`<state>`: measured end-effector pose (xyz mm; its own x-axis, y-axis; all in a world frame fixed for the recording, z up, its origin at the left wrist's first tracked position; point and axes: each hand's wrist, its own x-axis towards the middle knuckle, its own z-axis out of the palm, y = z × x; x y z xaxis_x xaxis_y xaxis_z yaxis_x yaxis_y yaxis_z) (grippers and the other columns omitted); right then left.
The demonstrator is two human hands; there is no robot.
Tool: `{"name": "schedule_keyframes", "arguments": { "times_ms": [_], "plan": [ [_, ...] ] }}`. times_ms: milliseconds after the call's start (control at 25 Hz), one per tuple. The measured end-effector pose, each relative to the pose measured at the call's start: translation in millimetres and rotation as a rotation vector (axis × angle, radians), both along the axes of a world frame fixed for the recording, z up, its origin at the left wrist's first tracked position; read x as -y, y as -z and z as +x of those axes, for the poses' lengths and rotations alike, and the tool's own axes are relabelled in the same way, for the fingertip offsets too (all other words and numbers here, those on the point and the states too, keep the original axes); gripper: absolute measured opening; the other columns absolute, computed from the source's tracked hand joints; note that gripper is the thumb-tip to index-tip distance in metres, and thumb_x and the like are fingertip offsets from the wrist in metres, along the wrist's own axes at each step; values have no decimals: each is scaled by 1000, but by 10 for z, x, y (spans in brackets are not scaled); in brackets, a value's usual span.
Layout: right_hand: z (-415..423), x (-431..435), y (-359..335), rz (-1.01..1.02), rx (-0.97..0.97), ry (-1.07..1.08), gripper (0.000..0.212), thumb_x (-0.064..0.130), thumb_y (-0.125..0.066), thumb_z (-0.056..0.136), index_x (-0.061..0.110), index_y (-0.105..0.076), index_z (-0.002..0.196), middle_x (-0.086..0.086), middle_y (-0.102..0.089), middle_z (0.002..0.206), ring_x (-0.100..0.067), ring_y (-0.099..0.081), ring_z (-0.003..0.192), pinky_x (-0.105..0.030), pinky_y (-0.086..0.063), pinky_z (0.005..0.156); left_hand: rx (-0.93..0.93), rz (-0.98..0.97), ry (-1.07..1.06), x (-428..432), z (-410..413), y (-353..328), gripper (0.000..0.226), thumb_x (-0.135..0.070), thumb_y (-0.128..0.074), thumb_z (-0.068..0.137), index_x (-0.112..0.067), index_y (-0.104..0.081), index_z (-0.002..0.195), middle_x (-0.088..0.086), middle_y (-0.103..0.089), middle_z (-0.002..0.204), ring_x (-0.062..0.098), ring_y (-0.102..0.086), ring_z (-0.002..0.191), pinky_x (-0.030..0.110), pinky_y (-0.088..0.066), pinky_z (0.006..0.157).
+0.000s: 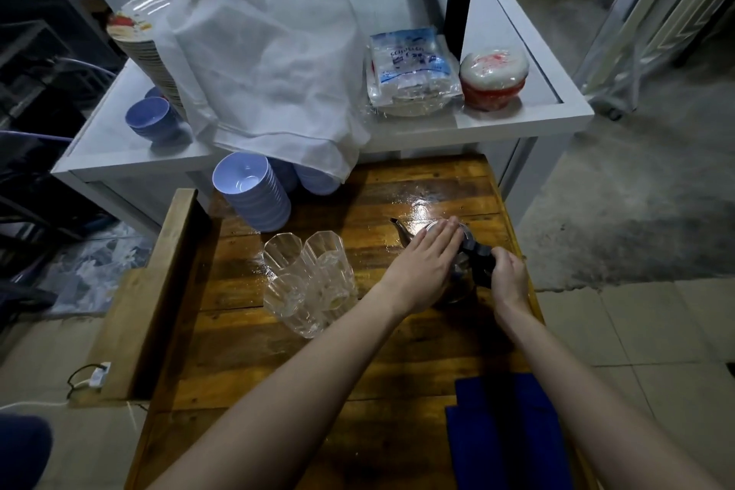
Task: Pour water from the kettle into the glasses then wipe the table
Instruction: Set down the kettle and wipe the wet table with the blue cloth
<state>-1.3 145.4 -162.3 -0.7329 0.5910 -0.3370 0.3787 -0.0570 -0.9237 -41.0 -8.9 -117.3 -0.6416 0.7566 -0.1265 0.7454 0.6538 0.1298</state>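
the kettle (457,251) stands on the right side of the wooden table (278,350), spout pointing left toward the glasses (308,282). my right hand (507,274) is clenched around its black handle, and my left hand (423,267) lies flat and open on its lid. four clear glasses cluster just left of it. a blue cloth (505,430) lies near me. stacked bowls (254,195) sit behind the glasses.

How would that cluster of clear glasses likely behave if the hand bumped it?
The glasses look tall and narrow, so probably tippy. They stand bunched together, so one knocked would likely hit its neighbours. The wooden table shines wet beside them, so they may slide easily.
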Motion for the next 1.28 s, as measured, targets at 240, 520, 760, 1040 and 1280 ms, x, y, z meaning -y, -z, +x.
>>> {"name": "schedule_keyframes", "arguments": {
  "times_ms": [240,520,760,1040,1280],
  "plan": [
    [327,-133,53,609,42,-201,22,24,-54,94,8,-56,109,-4,-49,109,-17,-45,101,-32,-40,87,26,213,-57,68,311,50,61,-25,-35,101,-8,-7,152,11,-3,161,21,3,148,38,-4,122],
    [2207,239,803,1064,245,-846,58,45,-46,92,12,-44,140,-12,-37,150,-27,-34,139,-46,-32,114,272,338,-315,1506,2013,806,52,-18,-49,96,-22,-34,145,-9,-14,157,11,-19,144,36,-30,116],
    [2615,445,1028,1101,441,-762,77,63,-17,93,23,1,156,-10,12,163,-24,10,150,-54,3,119,222,153,-553,2668,2490,1283,61,-47,-18,98,-13,-29,148,2,-15,159,16,-15,147,43,-21,119],
    [2362,1136,1096,1141,474,-646,84,70,-16,89,20,-7,156,-12,2,164,-28,5,151,-62,-2,117,180,304,-664,3451,2419,1310,61,-42,-29,98,-14,-20,151,3,-12,161,12,-7,149,38,-12,121],
    [2092,2054,1091,1211,355,-756,86,73,-20,88,21,-9,156,-14,1,164,-30,3,151,-62,-3,117,61,320,-811,4031,2192,1359,60,-41,-31,97,-12,-23,150,4,-14,160,16,-11,148,43,-13,121]
  ]
}}
